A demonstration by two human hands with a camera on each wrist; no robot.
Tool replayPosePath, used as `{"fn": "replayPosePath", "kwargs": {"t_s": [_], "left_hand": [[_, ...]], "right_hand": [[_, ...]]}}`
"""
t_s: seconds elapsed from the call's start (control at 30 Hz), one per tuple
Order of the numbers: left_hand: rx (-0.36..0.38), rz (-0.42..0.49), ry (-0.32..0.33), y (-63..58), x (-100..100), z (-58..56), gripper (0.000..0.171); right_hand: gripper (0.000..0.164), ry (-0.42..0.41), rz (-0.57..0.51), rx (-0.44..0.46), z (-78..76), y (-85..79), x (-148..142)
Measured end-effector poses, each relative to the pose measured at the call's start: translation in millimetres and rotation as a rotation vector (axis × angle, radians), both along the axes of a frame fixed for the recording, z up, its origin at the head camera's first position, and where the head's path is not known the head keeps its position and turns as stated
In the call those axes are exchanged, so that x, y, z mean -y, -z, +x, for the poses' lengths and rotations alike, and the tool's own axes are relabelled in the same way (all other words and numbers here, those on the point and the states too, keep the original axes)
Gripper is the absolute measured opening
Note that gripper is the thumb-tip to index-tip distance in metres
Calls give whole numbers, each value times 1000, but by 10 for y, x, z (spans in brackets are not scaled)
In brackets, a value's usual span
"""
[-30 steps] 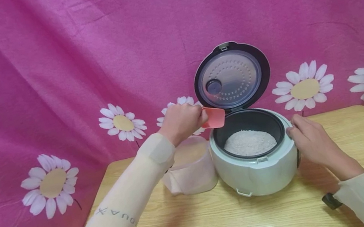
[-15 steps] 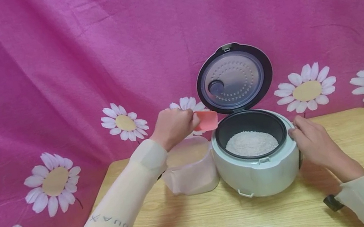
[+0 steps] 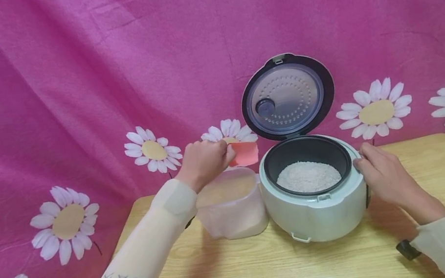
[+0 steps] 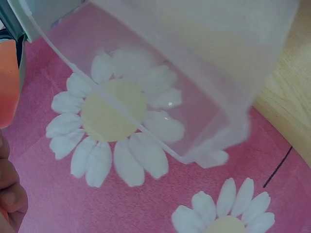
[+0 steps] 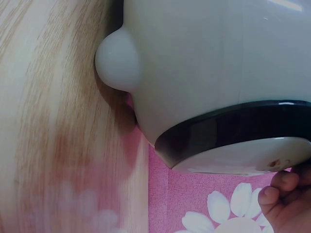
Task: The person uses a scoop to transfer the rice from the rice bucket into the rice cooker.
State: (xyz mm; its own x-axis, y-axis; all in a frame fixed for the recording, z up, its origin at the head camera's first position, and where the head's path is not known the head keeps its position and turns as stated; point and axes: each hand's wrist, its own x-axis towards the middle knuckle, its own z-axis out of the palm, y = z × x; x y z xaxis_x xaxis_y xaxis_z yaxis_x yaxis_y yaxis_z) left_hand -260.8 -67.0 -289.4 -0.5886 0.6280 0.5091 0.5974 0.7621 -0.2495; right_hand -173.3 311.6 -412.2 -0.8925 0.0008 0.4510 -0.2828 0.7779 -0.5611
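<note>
My left hand (image 3: 206,163) grips an orange scoop (image 3: 245,153) by its handle, above the back of a translucent plastic bin (image 3: 236,216). In the left wrist view the scoop (image 4: 7,85) and the curled fingers (image 4: 10,194) show only at the left edge. The bin holds something pale, seen through its wall. To its right stands a pale green rice cooker (image 3: 318,219) with its lid (image 3: 287,98) raised. White rice (image 3: 308,176) lies in its dark inner pot. My right hand (image 3: 385,175) holds the cooker's right side, thumb at the rim; in the right wrist view its fingers (image 5: 284,182) are curled at the cooker's edge.
Everything stands on a light wooden table (image 3: 246,274). Behind it hangs a pink cloth (image 3: 146,63) printed with large white daisies. The raised lid stands up close in front of the cloth, and the bin sits right beside the cooker.
My left hand has moved left and slightly down with the scoop, from the cooker's rim to over the bin. The right hand keeps its hold on the cooker.
</note>
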Motion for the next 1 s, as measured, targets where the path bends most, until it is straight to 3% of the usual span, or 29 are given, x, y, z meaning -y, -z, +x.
{"fn": "replayPosePath", "kwargs": {"t_s": [0.4,0.8,1.0], "left_hand": [[30,12,-35,107,175,11,37],[21,-8,-17,194,303,75,36],[60,-1,-5,225,355,96,36]], "right_hand": [[15,3,4,-14,-10,27,-14],[15,4,6,-17,-4,31,-6],[15,0,7,-27,-5,23,-5]]}}
